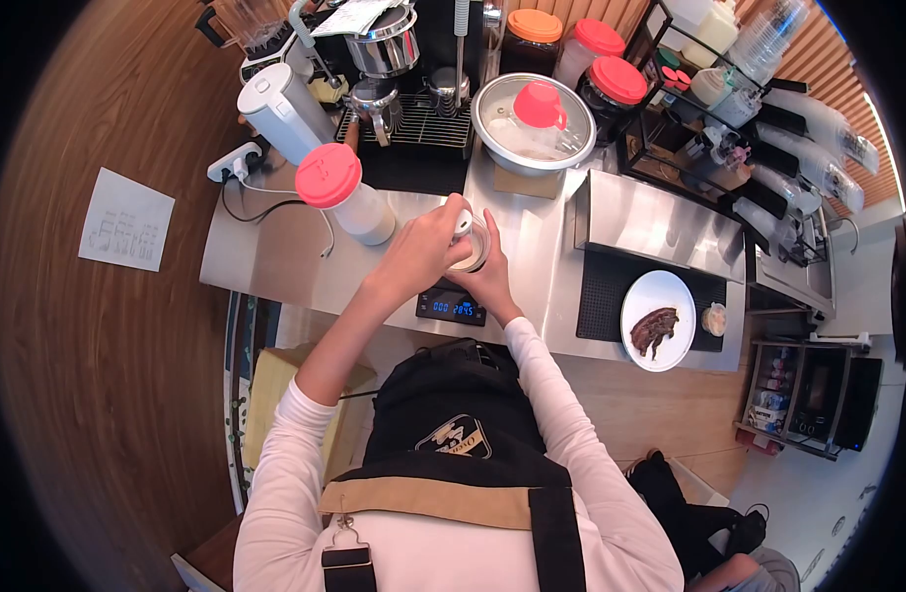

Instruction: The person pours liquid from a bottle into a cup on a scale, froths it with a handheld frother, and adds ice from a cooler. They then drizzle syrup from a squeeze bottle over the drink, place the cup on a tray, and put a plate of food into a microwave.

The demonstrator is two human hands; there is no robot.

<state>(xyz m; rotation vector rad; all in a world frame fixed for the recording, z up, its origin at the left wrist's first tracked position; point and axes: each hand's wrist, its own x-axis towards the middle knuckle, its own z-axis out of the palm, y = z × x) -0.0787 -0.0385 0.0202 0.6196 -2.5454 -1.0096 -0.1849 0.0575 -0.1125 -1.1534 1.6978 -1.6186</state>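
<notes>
My right hand is wrapped around the side of a clear cup with pale contents. Over the cup's mouth, my left hand is closed around a white rounded handle; whatever lies below the handle is hidden by my fingers. Just in front of the cup, a black digital scale shows lit blue digits, and the cup hides its far part. Left of my hands stands a clear jar with a red lid and pale contents.
An espresso machine and a white kettle stand at the back. A metal bowl holds a red cup. To the right, a white plate carries dark strips on a black mat. Another person is at lower right.
</notes>
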